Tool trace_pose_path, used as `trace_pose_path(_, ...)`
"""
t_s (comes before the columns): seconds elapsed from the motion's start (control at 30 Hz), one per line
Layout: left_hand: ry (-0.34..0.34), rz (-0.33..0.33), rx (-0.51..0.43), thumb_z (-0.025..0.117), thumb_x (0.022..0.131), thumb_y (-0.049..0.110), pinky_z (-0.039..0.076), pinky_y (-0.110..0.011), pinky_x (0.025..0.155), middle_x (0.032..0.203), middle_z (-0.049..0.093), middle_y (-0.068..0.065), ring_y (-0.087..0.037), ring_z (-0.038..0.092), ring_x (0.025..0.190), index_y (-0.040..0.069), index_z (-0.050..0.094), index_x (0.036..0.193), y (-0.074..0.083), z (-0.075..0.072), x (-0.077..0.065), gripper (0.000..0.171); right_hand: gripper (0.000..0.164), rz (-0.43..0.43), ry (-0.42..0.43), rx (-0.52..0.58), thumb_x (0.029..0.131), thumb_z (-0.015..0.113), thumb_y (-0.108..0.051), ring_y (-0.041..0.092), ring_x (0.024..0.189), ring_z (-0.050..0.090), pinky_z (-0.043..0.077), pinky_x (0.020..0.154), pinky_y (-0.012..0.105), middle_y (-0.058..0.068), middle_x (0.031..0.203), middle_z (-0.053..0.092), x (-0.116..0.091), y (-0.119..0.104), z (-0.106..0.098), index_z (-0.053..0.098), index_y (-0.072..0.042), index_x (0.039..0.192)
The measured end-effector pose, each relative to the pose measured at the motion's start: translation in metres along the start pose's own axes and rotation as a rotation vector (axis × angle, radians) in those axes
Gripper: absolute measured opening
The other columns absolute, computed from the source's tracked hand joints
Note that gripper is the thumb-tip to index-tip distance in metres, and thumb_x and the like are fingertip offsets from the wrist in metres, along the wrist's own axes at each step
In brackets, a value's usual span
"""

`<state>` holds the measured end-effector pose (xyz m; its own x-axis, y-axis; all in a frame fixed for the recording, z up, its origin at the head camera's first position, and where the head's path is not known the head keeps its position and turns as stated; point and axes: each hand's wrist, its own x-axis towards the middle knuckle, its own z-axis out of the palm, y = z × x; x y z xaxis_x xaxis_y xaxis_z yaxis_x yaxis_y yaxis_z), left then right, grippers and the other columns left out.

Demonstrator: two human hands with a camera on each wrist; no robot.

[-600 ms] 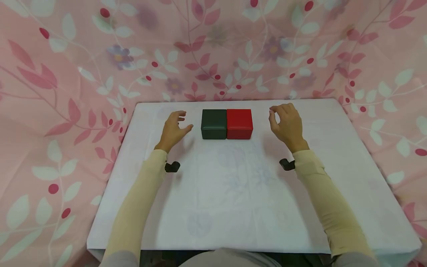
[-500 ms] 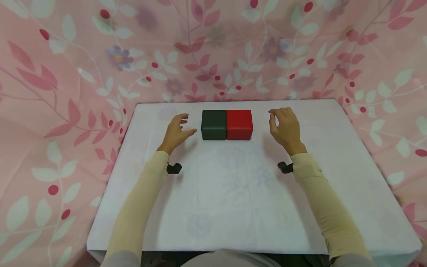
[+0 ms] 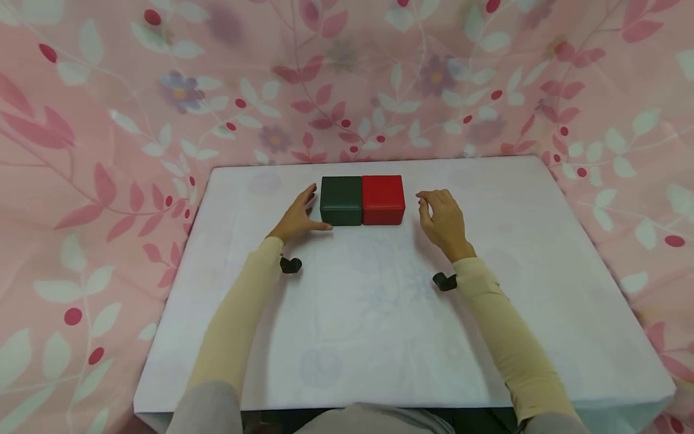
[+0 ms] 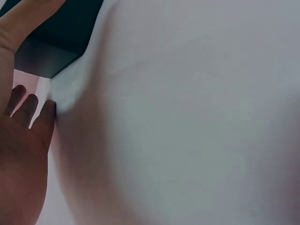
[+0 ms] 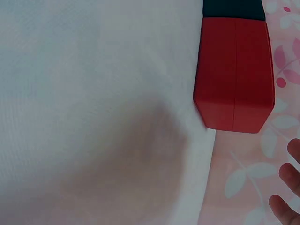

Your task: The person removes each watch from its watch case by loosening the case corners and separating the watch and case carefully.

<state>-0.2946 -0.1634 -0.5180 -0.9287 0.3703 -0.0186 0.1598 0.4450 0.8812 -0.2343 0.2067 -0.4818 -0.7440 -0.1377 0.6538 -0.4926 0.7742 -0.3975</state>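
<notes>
A dark green box [image 3: 341,201] and a red box [image 3: 383,199] sit side by side near the table's far edge, their sides touching in the head view. My left hand [image 3: 298,216] is at the green box's left side, thumb and fingers spread apart. In the left wrist view the fingers [image 4: 44,123] are apart from the green box [image 4: 56,37]; whether the thumb touches it I cannot tell. To the right of the red box, with a gap, my right hand [image 3: 443,222] hovers with loosely bent fingers holding nothing. Its fingertips [image 5: 291,174] appear beside the red box [image 5: 236,75] in the right wrist view.
A white cloth covers the table [image 3: 368,325]. Behind it and along both sides hangs a pink floral curtain [image 3: 347,78]. Small black cameras are worn on the left wrist [image 3: 290,265] and the right wrist [image 3: 444,281].
My left hand has moved right to the green box, its thumb and fingers spreading wider. The right hand has come left and slightly nearer me. The head view has shifted slightly; both boxes stay put.
</notes>
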Motion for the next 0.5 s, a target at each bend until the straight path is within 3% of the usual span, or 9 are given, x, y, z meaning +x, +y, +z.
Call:
trace_pose_path(0.13, -0.017, 0.006, -0.014, 0.094, 0.063, 0.029, 0.028, -0.038, 0.113, 0.162, 0.015, 0.000, -0.023, 0.020, 0.146, 0.016, 0.011, 0.158, -0.001, 0.003, 0.013, 0.126, 0.024, 0.004, -0.010, -0.006, 0.096, 0.050, -0.012, 0.028, 0.084, 0.055, 0.049, 0.071, 0.041, 0.011, 0.090, 0.069, -0.003, 0.003, 0.000, 0.071, -0.001, 0.102)
trace_pose_path(0.37, -0.070, -0.045, 0.042, 0.095, 0.062, 0.028, 0.024, -0.040, 0.116, 0.160, 0.018, 0.009, -0.019, 0.022, 0.145, 0.029, 0.007, 0.158, 0.000, 0.002, 0.027, 0.130, 0.026, 0.010, -0.025, 0.006, 0.097, 0.048, -0.012, 0.028, 0.086, 0.057, 0.049, 0.073, 0.041, 0.011, 0.090, 0.069, -0.006, 0.009, -0.002, 0.070, 0.000, 0.104)
trace_pose_path(0.5, -0.101, -0.078, 0.073, 0.095, 0.059, 0.033, 0.020, -0.047, 0.116, 0.159, 0.021, 0.007, -0.018, 0.024, 0.144, 0.036, 0.003, 0.157, -0.001, 0.002, 0.027, 0.134, 0.026, 0.015, -0.028, 0.011, 0.097, 0.048, -0.013, 0.028, 0.087, 0.057, 0.049, 0.075, 0.042, 0.011, 0.091, 0.070, -0.009, 0.011, -0.001, 0.070, 0.000, 0.105)
